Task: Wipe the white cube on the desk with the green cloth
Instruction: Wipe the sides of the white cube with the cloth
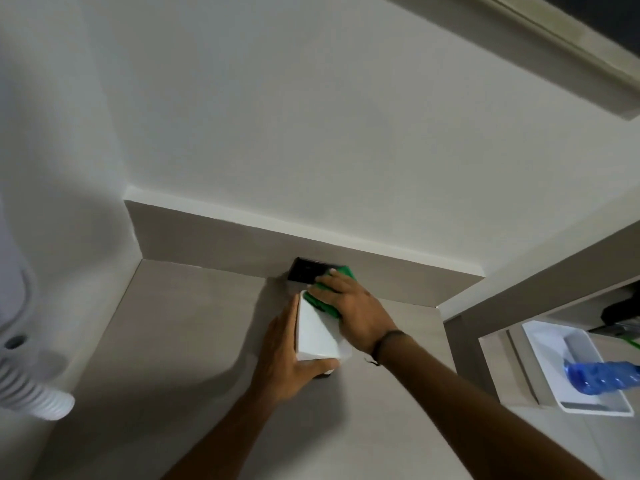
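The white cube [317, 332] stands on the grey desk [194, 341] near the back wall [311, 116], its long axis running from the person toward a black socket [306, 270]. The left hand [285, 358] lies flat along its left side, thumb wrapped round the near corner. The right hand [353, 311], fingers spread, presses the green cloth [323, 299] onto its top far end.
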